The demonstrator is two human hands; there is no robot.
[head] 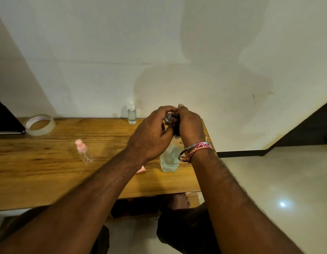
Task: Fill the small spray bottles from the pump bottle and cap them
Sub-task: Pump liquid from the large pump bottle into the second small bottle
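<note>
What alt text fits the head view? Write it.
Both hands, left and right, grip the pump bottle's top on a wooden table. A pink-capped bottle, a white-capped bottle and tape stand nearby.

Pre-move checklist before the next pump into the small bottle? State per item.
1. Pump bottle upright on the table: ok.
2. Left hand has a grip on a small clear bottle at the pump head: ok.
3. Right hand on the pump head: ok, head itself hidden.
4. Nozzle lined up with the small bottle's mouth: cannot tell, fingers cover it.
5. Liquid left in pump bottle: ok, some visible.
6. Pink-capped spray bottle standing clear of the arms: ok.
</note>
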